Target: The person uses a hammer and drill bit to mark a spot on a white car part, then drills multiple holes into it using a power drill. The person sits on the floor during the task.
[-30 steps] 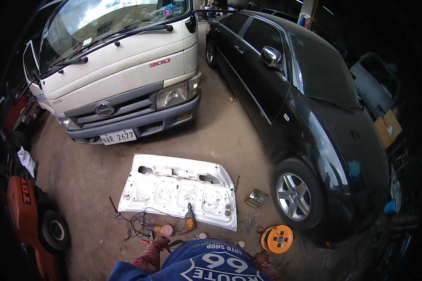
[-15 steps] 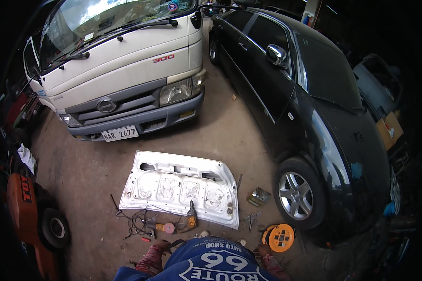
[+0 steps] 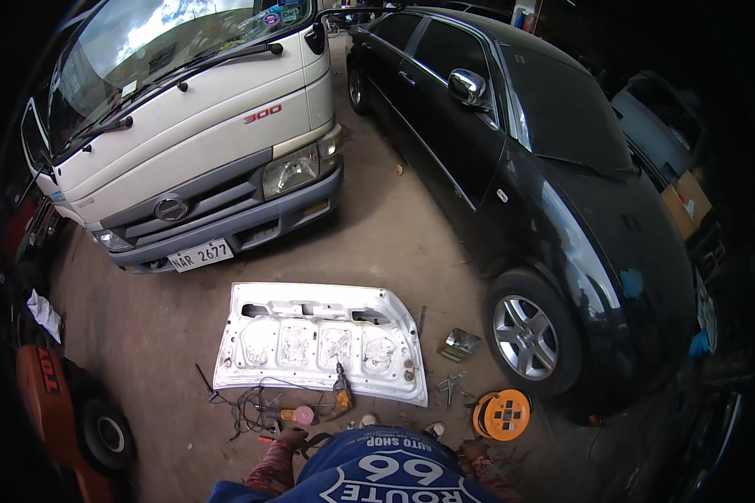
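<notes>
My left hand (image 3: 291, 438) hangs low beside my blue shirt (image 3: 386, 474), just above the tangle of black cables (image 3: 243, 407) on the concrete floor (image 3: 377, 243). Its grip is too small to read; I cannot tell whether it is wide or closed. My right hand (image 3: 476, 451) hangs at the other side of the shirt, near the orange cable reel (image 3: 502, 414); its grip is likewise unreadable.

The white car body panel (image 3: 319, 339) lies flat on the floor directly ahead of me. A power tool (image 3: 341, 394) rests at its near edge, beside a small pink disc (image 3: 304, 415). Pliers (image 3: 450, 387) lie just right of the panel. A white truck (image 3: 184, 126) and a black car (image 3: 545, 184) stand beyond.
</notes>
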Demonstrator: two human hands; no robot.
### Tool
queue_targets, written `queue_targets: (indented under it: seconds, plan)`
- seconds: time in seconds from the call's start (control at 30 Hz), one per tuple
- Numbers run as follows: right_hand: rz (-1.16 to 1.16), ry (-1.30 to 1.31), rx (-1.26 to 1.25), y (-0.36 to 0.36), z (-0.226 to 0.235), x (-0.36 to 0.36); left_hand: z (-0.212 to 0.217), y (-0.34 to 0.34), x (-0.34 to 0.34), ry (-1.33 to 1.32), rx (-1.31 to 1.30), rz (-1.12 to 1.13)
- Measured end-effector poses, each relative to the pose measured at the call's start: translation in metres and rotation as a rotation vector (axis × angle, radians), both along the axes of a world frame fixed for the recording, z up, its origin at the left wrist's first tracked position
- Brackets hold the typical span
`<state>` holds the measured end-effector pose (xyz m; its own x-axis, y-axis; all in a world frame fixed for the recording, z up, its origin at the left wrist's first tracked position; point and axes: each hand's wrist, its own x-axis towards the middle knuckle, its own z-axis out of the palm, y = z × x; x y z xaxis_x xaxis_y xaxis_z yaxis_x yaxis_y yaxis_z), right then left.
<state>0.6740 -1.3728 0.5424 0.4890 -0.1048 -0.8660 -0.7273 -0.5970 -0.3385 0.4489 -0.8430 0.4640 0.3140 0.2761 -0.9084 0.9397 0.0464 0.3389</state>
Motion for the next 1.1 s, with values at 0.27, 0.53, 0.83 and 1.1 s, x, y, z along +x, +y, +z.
queue_targets:
  seconds: [0.27, 0.53, 0.83, 1.1]
  plan:
    - [-0.089, -0.024, 0.070, -0.007, -0.005, 0.004, 0.001, 0.003, 0.006, 0.027, -0.082, -0.019]
    - [-0.272, 0.071, 0.129, -0.030, -0.031, 0.006, 0.043, -0.029, 0.015, 0.224, -0.098, -0.150]
    - [-0.360, 0.138, 0.252, -0.082, -0.079, 0.010, 0.082, -0.034, 0.033, 0.187, -0.069, -0.254]
    - [-0.555, -0.075, 0.271, -0.105, -0.089, -0.028, 0.065, -0.020, 0.029, 0.211, -0.068, -0.336]
